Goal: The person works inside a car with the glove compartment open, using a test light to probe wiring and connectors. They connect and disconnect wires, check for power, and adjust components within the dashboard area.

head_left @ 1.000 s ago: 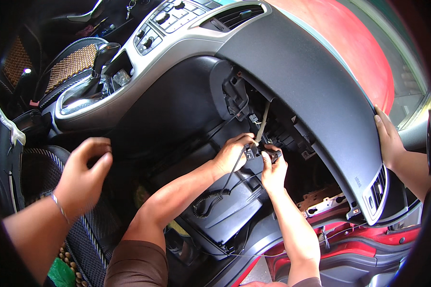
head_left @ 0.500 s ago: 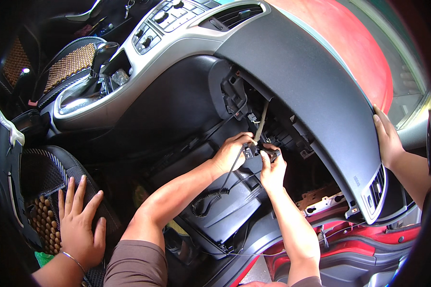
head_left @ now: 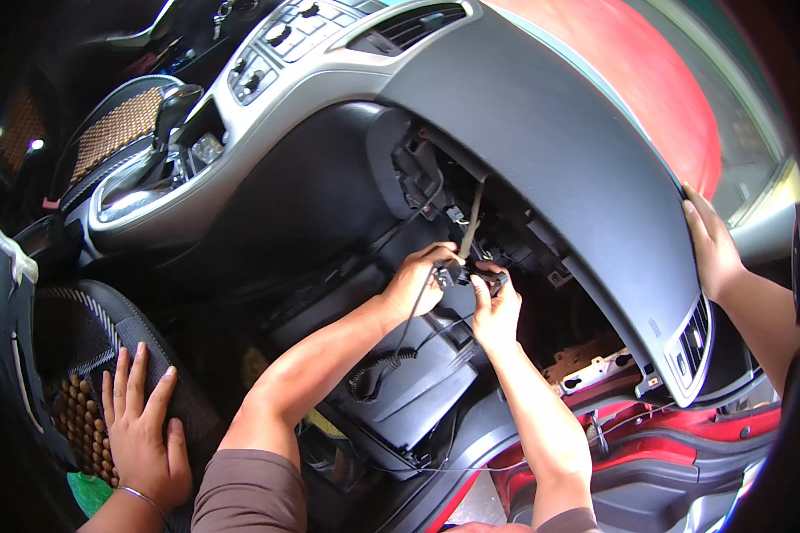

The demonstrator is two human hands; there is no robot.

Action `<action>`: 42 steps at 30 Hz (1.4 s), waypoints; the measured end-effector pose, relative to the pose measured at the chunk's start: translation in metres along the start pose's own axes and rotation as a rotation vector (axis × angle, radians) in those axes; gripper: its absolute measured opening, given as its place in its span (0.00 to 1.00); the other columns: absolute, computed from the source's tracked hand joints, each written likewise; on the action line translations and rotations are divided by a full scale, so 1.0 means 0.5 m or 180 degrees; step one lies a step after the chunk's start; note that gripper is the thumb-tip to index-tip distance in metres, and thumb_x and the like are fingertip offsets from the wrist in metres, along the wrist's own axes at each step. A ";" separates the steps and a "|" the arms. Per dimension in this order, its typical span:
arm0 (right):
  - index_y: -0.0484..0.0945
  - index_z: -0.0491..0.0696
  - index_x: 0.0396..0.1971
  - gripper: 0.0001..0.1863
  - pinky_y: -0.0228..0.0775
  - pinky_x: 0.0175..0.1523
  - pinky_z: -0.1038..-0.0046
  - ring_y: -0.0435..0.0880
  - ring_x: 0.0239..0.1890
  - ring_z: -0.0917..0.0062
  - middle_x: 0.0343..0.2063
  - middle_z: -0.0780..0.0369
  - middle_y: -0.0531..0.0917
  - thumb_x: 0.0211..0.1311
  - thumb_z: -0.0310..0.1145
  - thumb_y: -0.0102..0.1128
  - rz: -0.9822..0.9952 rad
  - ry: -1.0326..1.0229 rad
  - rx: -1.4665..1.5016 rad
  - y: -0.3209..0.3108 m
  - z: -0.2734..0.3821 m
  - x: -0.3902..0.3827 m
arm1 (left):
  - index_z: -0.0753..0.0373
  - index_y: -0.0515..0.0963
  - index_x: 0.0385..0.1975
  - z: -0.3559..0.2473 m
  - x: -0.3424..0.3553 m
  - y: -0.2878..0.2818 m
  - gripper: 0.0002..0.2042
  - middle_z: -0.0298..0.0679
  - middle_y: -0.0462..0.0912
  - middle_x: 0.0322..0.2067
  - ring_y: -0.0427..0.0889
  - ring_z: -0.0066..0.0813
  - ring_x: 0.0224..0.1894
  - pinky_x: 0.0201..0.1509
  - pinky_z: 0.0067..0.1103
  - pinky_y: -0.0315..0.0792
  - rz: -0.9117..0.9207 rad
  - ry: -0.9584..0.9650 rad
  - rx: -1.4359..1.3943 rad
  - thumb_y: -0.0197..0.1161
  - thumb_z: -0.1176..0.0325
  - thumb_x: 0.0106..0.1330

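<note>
Low in the middle, inside the opened lower dashboard (head_left: 542,151), my left hand (head_left: 412,282) grips a small black plastic connector (head_left: 448,275) with a dark cable hanging from it. Just right of it, my right hand (head_left: 493,300) pinches another black piece (head_left: 494,277), thumb and fingers closed on it. A pale tan wrapped harness (head_left: 471,218) runs down to where both hands work; exactly what meets there is hidden by fingers. Below them a coiled black cord (head_left: 373,369) lies over a dark plastic panel (head_left: 427,400).
A co-worker's braceleted hand (head_left: 147,426) lies spread on the beaded seat at left; another hand (head_left: 716,249) rests on the dashboard's right edge. The gear lever (head_left: 169,111) and console stand upper left. The red door (head_left: 667,453) and sill border the lower right.
The co-worker's hand at left has come down from mid-air onto the seat, fingers spreading. The view has shifted slightly. My hands stay on the black pieces.
</note>
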State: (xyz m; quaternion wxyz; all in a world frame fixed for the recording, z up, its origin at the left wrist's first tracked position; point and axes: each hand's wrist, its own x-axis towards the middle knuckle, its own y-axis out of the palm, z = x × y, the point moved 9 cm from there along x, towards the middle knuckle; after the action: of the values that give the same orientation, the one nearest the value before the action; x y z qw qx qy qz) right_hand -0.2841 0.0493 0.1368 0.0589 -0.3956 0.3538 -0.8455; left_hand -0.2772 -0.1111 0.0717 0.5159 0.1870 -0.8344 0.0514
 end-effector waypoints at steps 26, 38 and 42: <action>0.83 0.44 0.52 0.11 0.80 0.45 0.72 0.85 0.34 0.79 0.30 0.58 0.88 0.74 0.27 0.69 -0.0049 0.0118 0.0168 0.008 -0.026 -0.002 | 0.64 0.84 0.46 0.003 -0.001 0.002 0.14 0.50 0.87 0.50 0.88 0.52 0.55 0.59 0.35 0.83 -0.0028 0.0130 0.0045 0.66 0.83 0.62; 0.82 0.42 0.54 0.12 0.81 0.53 0.71 0.90 0.42 0.77 0.37 0.57 0.91 0.75 0.24 0.66 -0.0067 -0.0115 0.0148 0.007 -0.013 0.002 | 0.64 0.83 0.42 0.012 -0.002 0.003 0.06 0.44 0.88 0.42 0.88 0.53 0.55 0.57 0.37 0.84 -0.0052 -0.0198 -0.0036 0.71 0.76 0.68; 0.83 0.43 0.52 0.10 0.80 0.46 0.73 0.89 0.36 0.78 0.32 0.58 0.89 0.75 0.26 0.67 -0.0099 -0.0142 -0.0001 0.002 -0.003 0.001 | 0.67 0.83 0.42 0.025 -0.006 0.001 0.06 0.51 0.88 0.48 0.89 0.51 0.54 0.59 0.35 0.82 -0.0158 -0.0393 -0.0358 0.69 0.81 0.67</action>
State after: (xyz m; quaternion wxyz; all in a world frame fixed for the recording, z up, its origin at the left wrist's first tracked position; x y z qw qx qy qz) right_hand -0.2860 0.0490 0.1358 0.0536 -0.4198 0.3463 -0.8372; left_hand -0.2864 -0.1133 0.0632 0.4743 0.1811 -0.8613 -0.0200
